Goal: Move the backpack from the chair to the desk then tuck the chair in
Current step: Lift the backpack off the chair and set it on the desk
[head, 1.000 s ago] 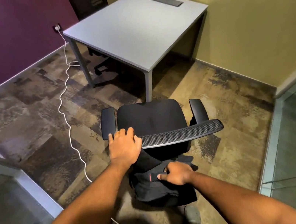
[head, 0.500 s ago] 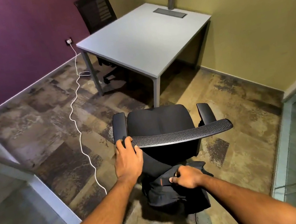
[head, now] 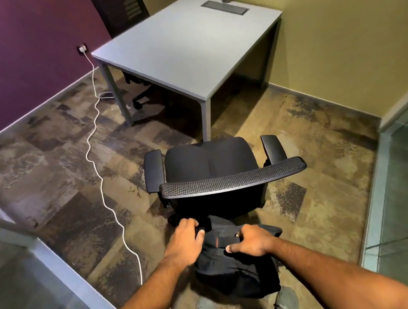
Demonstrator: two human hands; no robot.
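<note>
Nearest, both hands grip the black fabric backpack (head: 235, 264), which hangs low behind the black mesh-backed office chair (head: 216, 171), off its seat. The left hand (head: 185, 240) curls shut on the bag's upper left edge; the right hand (head: 251, 241) pinches a fold near the top, apparently sharing the load for a lift. Beyond the chair, well apart, stands the pale grey square worktop (head: 188, 47), its near corner pointing at the chair and nothing lying near that corner.

Black backpack (head: 231, 265) with orange stripe, black mesh-backed chair (head: 212, 166), pale grey desk (head: 188, 47), white cable (head: 96, 155).
</note>
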